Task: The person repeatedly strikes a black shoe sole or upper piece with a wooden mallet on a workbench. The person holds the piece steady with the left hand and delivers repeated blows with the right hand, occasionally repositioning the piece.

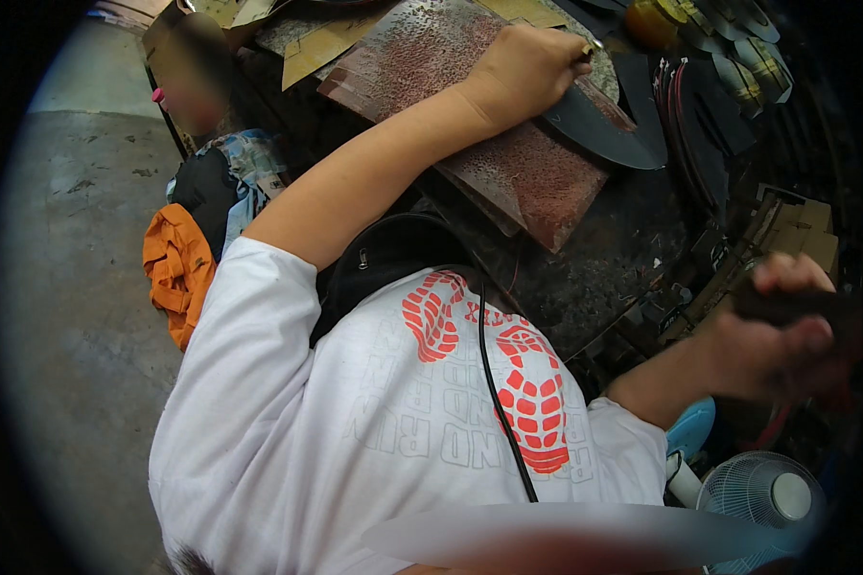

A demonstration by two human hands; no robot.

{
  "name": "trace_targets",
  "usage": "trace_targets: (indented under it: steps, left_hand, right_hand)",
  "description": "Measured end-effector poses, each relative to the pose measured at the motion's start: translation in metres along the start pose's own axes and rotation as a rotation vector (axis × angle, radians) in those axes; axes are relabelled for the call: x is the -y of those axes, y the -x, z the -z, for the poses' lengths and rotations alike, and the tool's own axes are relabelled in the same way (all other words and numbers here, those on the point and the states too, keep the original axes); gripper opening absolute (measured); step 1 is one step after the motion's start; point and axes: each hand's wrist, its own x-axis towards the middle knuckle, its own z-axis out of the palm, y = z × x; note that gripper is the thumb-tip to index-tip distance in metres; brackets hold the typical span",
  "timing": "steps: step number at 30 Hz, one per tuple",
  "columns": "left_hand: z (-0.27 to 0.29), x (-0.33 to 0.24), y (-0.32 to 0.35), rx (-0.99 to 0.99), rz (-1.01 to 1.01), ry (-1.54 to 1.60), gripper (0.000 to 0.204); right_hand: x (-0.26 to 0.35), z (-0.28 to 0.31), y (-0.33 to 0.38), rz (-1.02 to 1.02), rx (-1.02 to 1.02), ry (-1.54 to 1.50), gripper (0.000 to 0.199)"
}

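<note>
My left hand (525, 79) is closed in a pinch above a slab with a rough reddish-brown coating (537, 187). A small yellowish bit with a metallic glint shows at its fingertips; what it is I cannot make out. Just beneath the fingers lies a dark curved flat piece (609, 134), with a reddish-brown streak along its upper part. Far out to the right, my right hand (772, 335) is wrapped round a dark, elongated block-like object (786, 305). Motion blur and the picture's dark rim hide its kind.
More dark curved pieces (695, 134) lie right of the slab, some with red edges. Cardboard boxes (796, 230) stand by my right forearm. A white fan (772, 498) is at lower right. Another person in orange cloth (177, 268) is at the left, beside the concrete floor (77, 335).
</note>
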Motion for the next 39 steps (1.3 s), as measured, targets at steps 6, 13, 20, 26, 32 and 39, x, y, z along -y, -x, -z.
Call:
trace_targets:
  steps: [6,13,20,26,32,39]
  left_hand:
    - [-0.007,0.002,0.0,-0.042,0.14,0.022,0.013]
    - [-0.007,0.023,0.008,0.031,0.777,0.774,0.018]
    - [-0.012,0.017,0.009,-0.018,0.694,0.679,0.019]
    - [-0.005,0.01,0.008,0.003,0.598,0.539,0.021]
    - [-0.002,0.001,-0.003,0.006,0.09,0.062,0.016]
    - [-0.01,-0.006,0.003,-0.06,0.053,0.079,0.008]
  right_hand:
    - [-0.074,0.014,0.068,-0.38,0.411,0.584,0.054]
    - [-0.078,0.022,0.08,-0.365,0.459,0.751,0.054]
    - [-0.086,0.028,0.085,-0.432,0.443,0.779,0.053]
    - [-0.054,0.024,0.052,-0.355,0.339,0.492,0.051]
    - [0.008,0.026,-0.004,0.057,-0.013,0.33,0.057]
    - [-0.08,0.025,0.066,-0.296,0.396,0.635,0.051]
